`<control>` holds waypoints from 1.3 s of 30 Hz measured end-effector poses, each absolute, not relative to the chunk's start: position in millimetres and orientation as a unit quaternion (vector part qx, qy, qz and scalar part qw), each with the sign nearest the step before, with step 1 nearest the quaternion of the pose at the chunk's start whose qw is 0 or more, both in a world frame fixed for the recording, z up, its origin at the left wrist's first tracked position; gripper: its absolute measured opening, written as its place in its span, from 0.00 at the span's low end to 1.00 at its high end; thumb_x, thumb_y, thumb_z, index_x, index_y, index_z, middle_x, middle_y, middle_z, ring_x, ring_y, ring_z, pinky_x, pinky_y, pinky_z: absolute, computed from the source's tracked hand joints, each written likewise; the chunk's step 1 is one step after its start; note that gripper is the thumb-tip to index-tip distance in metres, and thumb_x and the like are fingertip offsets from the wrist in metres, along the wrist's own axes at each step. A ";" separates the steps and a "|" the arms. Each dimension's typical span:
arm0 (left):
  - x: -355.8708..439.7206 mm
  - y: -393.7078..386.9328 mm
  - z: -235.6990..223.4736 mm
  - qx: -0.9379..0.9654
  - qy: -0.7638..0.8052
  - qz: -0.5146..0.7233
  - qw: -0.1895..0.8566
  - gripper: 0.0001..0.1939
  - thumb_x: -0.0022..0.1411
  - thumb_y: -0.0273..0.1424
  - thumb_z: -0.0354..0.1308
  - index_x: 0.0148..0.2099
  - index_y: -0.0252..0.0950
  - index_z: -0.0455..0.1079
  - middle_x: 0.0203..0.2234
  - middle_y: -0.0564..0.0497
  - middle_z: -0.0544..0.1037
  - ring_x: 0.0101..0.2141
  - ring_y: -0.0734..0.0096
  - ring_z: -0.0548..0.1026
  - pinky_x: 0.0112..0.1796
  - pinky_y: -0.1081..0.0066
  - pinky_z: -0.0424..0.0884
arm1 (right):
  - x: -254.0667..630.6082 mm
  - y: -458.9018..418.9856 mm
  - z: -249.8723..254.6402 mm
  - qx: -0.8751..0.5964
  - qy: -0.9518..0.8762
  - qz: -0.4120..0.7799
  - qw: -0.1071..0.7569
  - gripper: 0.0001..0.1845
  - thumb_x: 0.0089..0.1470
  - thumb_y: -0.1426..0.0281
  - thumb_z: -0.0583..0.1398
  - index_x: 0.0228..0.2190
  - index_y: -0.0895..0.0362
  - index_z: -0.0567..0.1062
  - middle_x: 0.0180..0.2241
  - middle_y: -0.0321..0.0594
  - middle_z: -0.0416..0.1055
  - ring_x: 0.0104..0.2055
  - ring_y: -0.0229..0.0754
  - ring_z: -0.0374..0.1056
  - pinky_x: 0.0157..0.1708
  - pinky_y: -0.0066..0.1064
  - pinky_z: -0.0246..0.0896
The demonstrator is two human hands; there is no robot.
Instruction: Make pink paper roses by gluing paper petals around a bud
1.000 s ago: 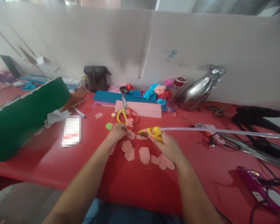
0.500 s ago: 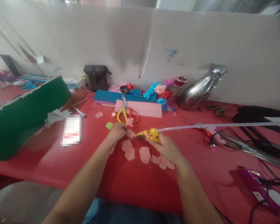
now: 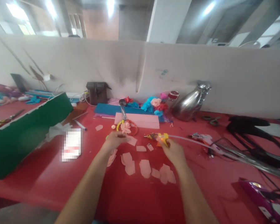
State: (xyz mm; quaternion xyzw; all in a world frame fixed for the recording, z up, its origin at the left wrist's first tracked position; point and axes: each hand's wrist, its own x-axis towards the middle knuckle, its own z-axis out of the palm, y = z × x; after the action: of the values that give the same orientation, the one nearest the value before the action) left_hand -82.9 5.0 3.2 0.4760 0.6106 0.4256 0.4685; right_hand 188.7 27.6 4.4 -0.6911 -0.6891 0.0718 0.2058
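Pink paper flower (image 3: 125,128): at the fingertips of the left hand (image 3: 114,141), in front of the scissors (image 3: 123,114). Left fingers closed in a pinch on it; exact grip point hidden. Right hand (image 3: 174,151) was wrapped around a yellow hot-glue gun (image 3: 163,140), indicator lit orange, nozzle aimed toward the left hand but apart from it. Loose petal (image 3: 132,141) sat just beside the left fingertips; could not tell whether it was held.

Risks (judged): nozzle probably hot; a small overshoot leftward could burn the left fingers or mark the flower. A drip could bond petals within the petal stack (image 3: 145,168) or to the red tabletop (image 3: 140,200). Long glue stick (image 3: 188,139) trailed right past a second glue gun (image 3: 202,137); a snag there might jerk the aim. Too firm a pinch could crush the flower.

Writing: blue-green marks (image 3: 163,73) on the partition, illegible. White sheet (image 3: 72,144) had a reddish line, pixelated, unreadable. No brand could be read.
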 end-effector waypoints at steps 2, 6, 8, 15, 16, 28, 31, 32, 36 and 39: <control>-80.4 3.3 7.2 0.464 0.578 0.443 0.504 0.13 0.41 0.38 0.65 0.28 0.34 0.71 0.19 0.56 0.71 0.23 0.77 0.67 0.27 0.76 0.62 | 183.1 23.5 14.1 -0.684 -0.696 -0.037 0.214 0.13 0.53 0.62 0.53 0.28 0.57 0.73 0.31 0.50 0.73 0.36 0.51 0.68 0.35 0.40 0.59; -73.5 1.3 7.6 0.489 0.554 0.459 0.493 0.10 0.43 0.35 0.64 0.26 0.33 0.71 0.19 0.55 0.71 0.24 0.77 0.66 0.28 0.76 0.61 | 147.0 12.7 41.8 -0.552 -0.796 0.000 0.249 0.11 0.52 0.65 0.55 0.35 0.55 0.75 0.37 0.44 0.74 0.40 0.48 0.66 0.42 0.40 0.57; -70.5 0.6 5.7 0.503 0.554 0.455 0.482 0.09 0.44 0.34 0.63 0.26 0.33 0.72 0.19 0.55 0.70 0.23 0.77 0.66 0.27 0.76 0.60 | 123.6 11.0 50.6 -0.499 -0.833 0.077 0.227 0.14 0.49 0.65 0.58 0.38 0.54 0.76 0.40 0.42 0.74 0.42 0.48 0.65 0.44 0.39 0.56; -66.2 1.4 -1.0 0.551 0.568 0.441 0.423 0.08 0.46 0.33 0.62 0.28 0.33 0.73 0.22 0.54 0.75 0.25 0.74 0.69 0.28 0.74 0.61 | 87.7 13.0 51.8 -0.519 -0.829 0.106 0.178 0.09 0.49 0.66 0.59 0.29 0.51 0.81 0.31 0.40 0.77 0.37 0.49 0.66 0.38 0.37 0.56; -65.7 1.5 -1.0 0.554 0.567 0.442 0.420 0.08 0.46 0.33 0.61 0.29 0.34 0.73 0.23 0.53 0.76 0.26 0.73 0.70 0.29 0.74 0.62 | 87.5 12.3 51.9 -0.524 -0.828 0.103 0.172 0.09 0.49 0.66 0.60 0.28 0.51 0.81 0.31 0.40 0.77 0.37 0.49 0.66 0.37 0.37 0.56; -61.1 -5.1 16.6 0.488 0.418 0.618 0.453 0.12 0.57 0.39 0.56 0.40 0.36 0.68 0.28 0.53 0.71 0.23 0.80 0.60 0.25 0.77 0.56 | 116.3 14.1 52.8 -0.545 -0.662 0.289 0.425 0.12 0.48 0.62 0.59 0.28 0.56 0.79 0.31 0.41 0.77 0.35 0.46 0.71 0.37 0.34 0.61; -59.0 -7.1 15.5 0.448 0.381 0.638 0.497 0.12 0.56 0.40 0.57 0.36 0.35 0.68 0.22 0.56 0.66 0.21 0.81 0.55 0.24 0.76 0.53 | 124.2 16.1 50.7 -0.544 -0.544 0.411 0.489 0.12 0.43 0.61 0.62 0.26 0.57 0.79 0.28 0.39 0.77 0.34 0.45 0.70 0.36 0.33 0.61; -58.2 -7.4 15.1 0.436 0.374 0.645 0.504 0.12 0.56 0.40 0.58 0.34 0.35 0.68 0.21 0.56 0.65 0.21 0.81 0.55 0.24 0.76 0.53 | 125.5 16.8 50.2 -0.534 -0.506 0.450 0.507 0.12 0.41 0.61 0.64 0.26 0.57 0.79 0.27 0.38 0.77 0.33 0.44 0.70 0.35 0.33 0.61; -55.5 -7.9 15.9 0.390 0.360 0.670 0.520 0.12 0.52 0.38 0.62 0.31 0.34 0.72 0.23 0.54 0.69 0.24 0.79 0.60 0.29 0.75 0.57 | 125.8 18.6 50.4 -0.480 -0.406 0.540 0.560 0.12 0.33 0.61 0.68 0.20 0.57 0.78 0.21 0.36 0.74 0.28 0.40 0.68 0.32 0.30 0.60; -53.3 -7.2 17.1 0.360 0.339 0.681 0.540 0.11 0.49 0.37 0.64 0.32 0.34 0.74 0.28 0.52 0.74 0.26 0.79 0.64 0.32 0.75 0.60 | 124.0 18.4 52.1 -0.479 -0.365 0.544 0.584 0.11 0.32 0.63 0.69 0.18 0.57 0.78 0.19 0.35 0.72 0.25 0.37 0.65 0.29 0.29 0.58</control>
State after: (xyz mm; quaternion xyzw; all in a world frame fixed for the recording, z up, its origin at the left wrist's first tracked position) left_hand -53.3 -7.2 17.1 0.3598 0.3390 0.6811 0.5401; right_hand 124.0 18.4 52.1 -0.4794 -0.3650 0.5436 0.5843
